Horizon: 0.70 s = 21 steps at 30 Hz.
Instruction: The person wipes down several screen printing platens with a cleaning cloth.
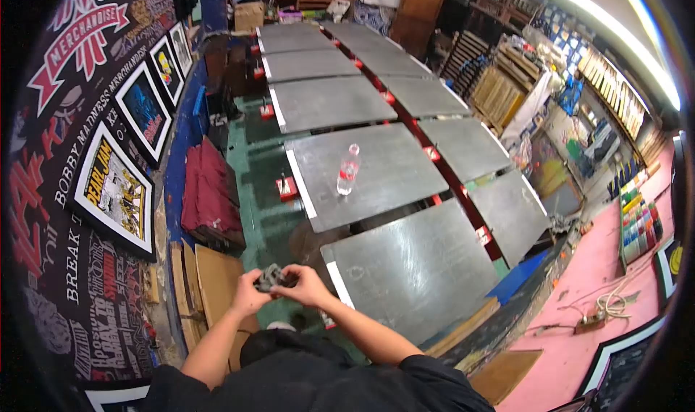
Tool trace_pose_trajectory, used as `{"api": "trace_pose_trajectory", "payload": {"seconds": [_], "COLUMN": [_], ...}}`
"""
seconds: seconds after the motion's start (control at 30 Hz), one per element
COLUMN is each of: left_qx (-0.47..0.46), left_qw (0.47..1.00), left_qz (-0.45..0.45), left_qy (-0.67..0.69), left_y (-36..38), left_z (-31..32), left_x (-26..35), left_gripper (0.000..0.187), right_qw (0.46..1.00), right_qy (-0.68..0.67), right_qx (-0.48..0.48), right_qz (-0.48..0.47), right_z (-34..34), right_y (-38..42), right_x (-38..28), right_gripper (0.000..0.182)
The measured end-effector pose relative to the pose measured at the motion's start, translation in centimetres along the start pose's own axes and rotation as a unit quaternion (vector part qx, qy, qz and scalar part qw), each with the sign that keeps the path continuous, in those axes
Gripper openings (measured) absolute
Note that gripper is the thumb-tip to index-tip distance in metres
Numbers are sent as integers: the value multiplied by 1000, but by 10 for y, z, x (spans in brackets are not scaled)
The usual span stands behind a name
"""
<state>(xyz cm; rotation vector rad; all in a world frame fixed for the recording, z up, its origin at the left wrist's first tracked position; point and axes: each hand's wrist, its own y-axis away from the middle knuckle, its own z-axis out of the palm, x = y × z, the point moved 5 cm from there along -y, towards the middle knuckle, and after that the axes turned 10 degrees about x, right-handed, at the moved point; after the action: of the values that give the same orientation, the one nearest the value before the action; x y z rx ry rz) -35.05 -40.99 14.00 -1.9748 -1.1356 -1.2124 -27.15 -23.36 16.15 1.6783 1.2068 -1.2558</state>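
Between both hands, in front of my body, is a small dark grey crumpled rag (pixel 271 277). My left hand (pixel 248 295) grips its left side with the fingers curled. My right hand (pixel 307 287) pinches the other side, thumb and fingers closed on it. The hands hold it above the floor, left of the nearest grey metal-topped board (pixel 413 274). A clear plastic bottle (pixel 348 170) with a red label stands upright on the second board (pixel 391 155), apart from both hands.
Two rows of grey boards run away from me, with a dark red rail (pixel 416 129) between them. Dark red cloth (pixel 210 187) is stacked at left beside cardboard (pixel 217 285). Framed posters (pixel 116 187) line the left wall. A pink surface (pixel 579 303) lies at right.
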Motion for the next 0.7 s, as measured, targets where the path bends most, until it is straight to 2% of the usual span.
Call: {"api": "trace_pose_trajectory", "payload": {"seconds": [0.03, 0.1, 0.17, 0.23, 0.27, 0.3, 0.37, 0.4, 0.43, 0.5, 0.53, 0.57, 0.63, 0.7], "left_qx": [10, 20, 31, -35, -71, -65, -63, -75, -67, 5, 3, 30, 76, 104], "left_qw": [1000, 999, 995, 987, 988, 988, 960, 953, 953, 928, 930, 921, 913, 912], "left_qz": [8, -14, -15, -83, -88, -90, -122, -137, -141, -167, -183, -154, -132, -50], "left_qy": [3, 48, 95, 133, 106, 108, 243, 258, 261, 334, 320, 355, 378, 394], "left_y": [4, 20, 28, 42, 45, 52, 63, 69, 72, 74, 72, 71, 65, 50], "left_z": [-2, -8, -13, -15, -14, -15, -21, -25, -27, -32, -31, -37, -45, -53], "left_x": [12, 26, 29, 33, 14, 13, 14, 14, 10, -13, -34, -23, -17, -49], "left_gripper": [49, 51, 51, 52, 51, 51, 48, 39, 39, 37, 36, 36, 35, 30], "right_qw": [999, 994, 992, 953, 940, 930, 920, 929, 943, 960, 969, 974, 975, 962], "right_qy": [16, -45, -25, -128, -130, -155, -135, -110, -83, -61, -65, -71, -125, -221], "right_qx": [-33, -99, -123, -267, -304, -315, -348, -329, -305, -264, -237, -210, -182, -157], "right_qz": [5, 30, -7, 65, 88, 108, 120, 126, 105, 64, 9, -43, 32, 39], "right_z": [3, 13, 13, 23, 26, 20, 23, 23, 25, 22, 20, 18, 16, 17], "right_y": [4, 4, 2, 6, 6, 14, 18, 19, 17, 7, -1, -7, -13, -18], "right_x": [-12, -6, 1, 17, 27, 10, 15, 14, 16, 10, 5, 1, -13, -30], "right_gripper": [33, 31, 26, 22, 20, 17, 13, 12, 11, 10, 9, 9, 7, 6]}}
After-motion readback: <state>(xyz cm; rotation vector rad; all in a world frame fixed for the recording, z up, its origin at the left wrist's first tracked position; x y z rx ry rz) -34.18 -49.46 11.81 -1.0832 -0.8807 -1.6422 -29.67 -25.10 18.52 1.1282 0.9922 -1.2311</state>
